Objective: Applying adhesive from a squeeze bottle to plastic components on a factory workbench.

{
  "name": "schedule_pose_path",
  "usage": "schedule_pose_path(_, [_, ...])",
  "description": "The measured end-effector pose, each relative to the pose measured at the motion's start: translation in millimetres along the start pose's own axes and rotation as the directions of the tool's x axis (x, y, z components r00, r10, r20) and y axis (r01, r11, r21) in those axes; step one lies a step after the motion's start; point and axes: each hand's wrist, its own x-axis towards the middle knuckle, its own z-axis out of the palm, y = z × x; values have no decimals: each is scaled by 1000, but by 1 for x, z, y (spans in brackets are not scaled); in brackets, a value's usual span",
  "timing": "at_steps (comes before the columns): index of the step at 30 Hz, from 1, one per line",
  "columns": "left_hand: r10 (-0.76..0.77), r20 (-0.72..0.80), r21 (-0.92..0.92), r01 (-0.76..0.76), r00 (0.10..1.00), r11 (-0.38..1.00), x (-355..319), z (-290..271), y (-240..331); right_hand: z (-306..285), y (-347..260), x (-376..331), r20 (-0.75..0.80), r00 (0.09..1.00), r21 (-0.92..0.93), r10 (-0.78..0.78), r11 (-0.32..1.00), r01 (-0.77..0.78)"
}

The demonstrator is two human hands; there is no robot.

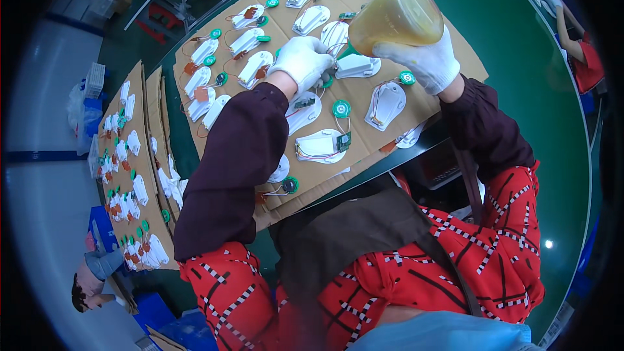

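The right hand (426,58), in a white glove, holds a clear bottle (393,16) of amber liquid tipped over on its side, its narrow end pointing down toward the left hand. The fingers are wrapped about the bottle's lower side, closed firmly on it. The bottle hangs in the air above the far middle of the cardboard sheet (455,52).

The left hand (301,60), also gloved in white, rests on the sheet just beside the bottle's low end. Its fingers are curled down onto a white plastic shell (357,65) and the small parts next to it; how tightly they grip cannot be told, as the glove hides what lies under them.

The sheet lies on a green bench (520,91) and carries rows of white shells, each wired to a round green disc (341,108) and a small board. One shell (318,146) lies near the sheet's near edge with a dark circuit board (344,141) at its right end. Another shell (385,104) lies to its right, under the right forearm, with a green disc (407,78) just beyond it.

At the bench's left end lie two more cardboard sheets (140,156), well apart from the hands, crowded with the same white shells and green discs.

Another person's arm (572,39) in red shows at the far right edge of the bench, and another person's head (88,289) shows at the lower left.
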Motion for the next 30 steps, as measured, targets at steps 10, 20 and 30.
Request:
schedule_pose_path(10, [44,6,-1,-44,999,999,6,2,-8,2,1,-7,86,995,-18,50,999,-49])
schedule_pose_path(20, [33,-28,-19,-34,999,999,4,1,-6,-2,0,-15,107,990,75,87,993,-95])
schedule_pose_path(30, [56,4,152,-56,998,987,8,1,-6,-2,8,2,14,982,137,186,973,-186])
